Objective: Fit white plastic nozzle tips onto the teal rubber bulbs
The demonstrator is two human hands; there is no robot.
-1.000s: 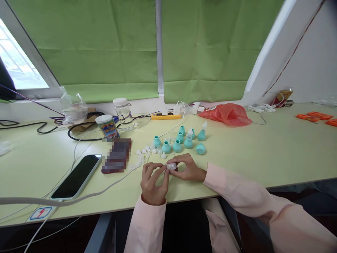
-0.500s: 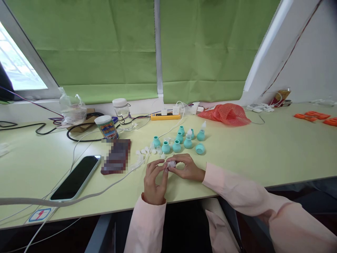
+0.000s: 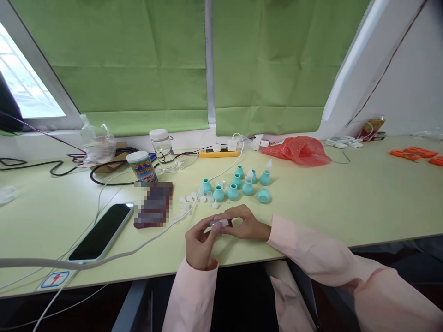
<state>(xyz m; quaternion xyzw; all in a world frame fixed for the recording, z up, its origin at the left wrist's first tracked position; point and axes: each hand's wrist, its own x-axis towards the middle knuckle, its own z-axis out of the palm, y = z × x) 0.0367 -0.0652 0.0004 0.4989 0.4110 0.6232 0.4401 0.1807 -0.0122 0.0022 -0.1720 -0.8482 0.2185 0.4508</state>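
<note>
Between my two hands is a small clear plastic piece with a whitish end (image 3: 220, 223), lying sideways just above the table's near edge. The fingertips of my left hand (image 3: 201, 242) pinch its left end. From the right, the thumb and fingers of my right hand (image 3: 243, 222) close on its other end. Beyond my hands stand several turquoise rubber bulbs (image 3: 233, 192) with open necks. A few hold white nozzles (image 3: 269, 166), and one bulb (image 3: 263, 196) lies tipped over. Small white and clear plastic parts (image 3: 203, 198) are scattered left of the bulbs.
A phone (image 3: 102, 232) and a pixelated dark red object (image 3: 154, 205) lie on the left. A white cable (image 3: 148, 243) crosses the table. Behind are a printed tub (image 3: 142, 167), a clear jar (image 3: 163, 150), a yellow power strip (image 3: 218, 154) and a red bubble-wrap bag (image 3: 299, 151).
Both hands have come slightly closer to me with the clear piece. The piece has turned, and the left fingers have curled more around its left end.
</note>
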